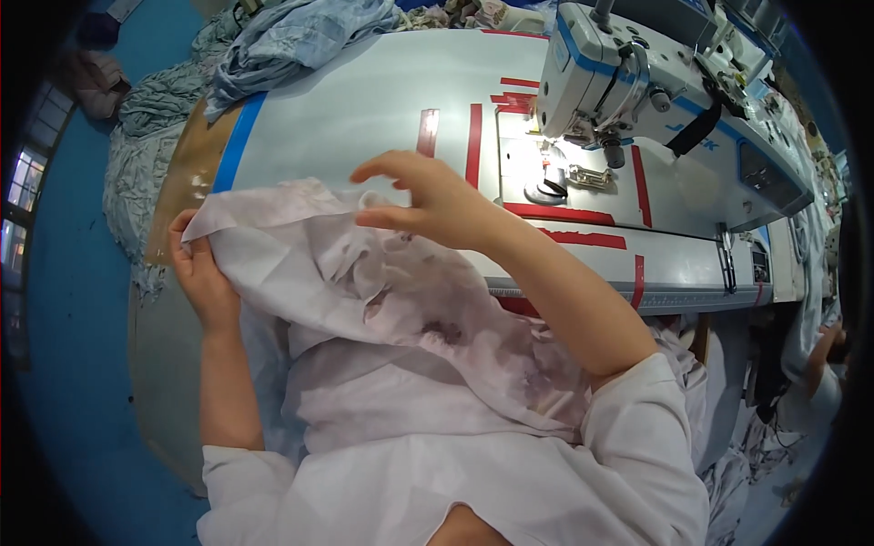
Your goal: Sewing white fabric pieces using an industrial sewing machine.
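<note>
In the head view, the pale printed fabric (pixel 364 282) lies draped from the person's lap up onto the near left part of the sewing table (pixel 364 100), its long run slanting from the upper-left corner down toward the right sleeve. The left hand (pixel 202 273) is closed on that upper-left corner, thumb and fingers pinching the edge at the table's left rim. The right hand (pixel 428 200) hovers over the cloth's upper edge with fingers spread and curled, seemingly grasping nothing, though whether the lower fingertips brush the cloth is hard to tell. The sewing machine (pixel 637 82) and its presser foot (pixel 546 177) sit to the right and beyond the fabric, so the right hand is nearer them. A heap of blue-grey cloth (pixel 282 36) rests at the table's far left.
</note>
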A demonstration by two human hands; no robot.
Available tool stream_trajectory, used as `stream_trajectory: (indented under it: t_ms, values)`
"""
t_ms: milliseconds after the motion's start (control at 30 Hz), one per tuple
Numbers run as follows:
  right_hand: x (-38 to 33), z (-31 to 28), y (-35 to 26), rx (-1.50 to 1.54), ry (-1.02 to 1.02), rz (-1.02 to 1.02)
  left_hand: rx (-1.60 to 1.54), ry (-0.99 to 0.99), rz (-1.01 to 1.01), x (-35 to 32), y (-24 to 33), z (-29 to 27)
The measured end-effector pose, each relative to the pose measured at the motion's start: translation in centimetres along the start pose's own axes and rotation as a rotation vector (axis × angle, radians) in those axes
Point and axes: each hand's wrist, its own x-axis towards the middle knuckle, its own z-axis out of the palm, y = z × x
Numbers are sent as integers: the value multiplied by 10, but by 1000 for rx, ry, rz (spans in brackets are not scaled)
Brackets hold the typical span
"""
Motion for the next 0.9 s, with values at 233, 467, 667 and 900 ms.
stream_trajectory:
  t_ms: [233, 467, 667, 900]
  values:
    - [0, 76, -23, -298, 62, 43, -6, 5, 17, -8, 21, -9]
    - [41, 78, -13, -220, 14, 275, -12, -117, 103, -30, 64, 1]
    - [16, -31, -72, -110, 622, -262, 373, -497, 103, -58, 116, -49]
    - [-64, -67, -108, -271, -51, 326, -172, 13, -273, -7, 109, -65]
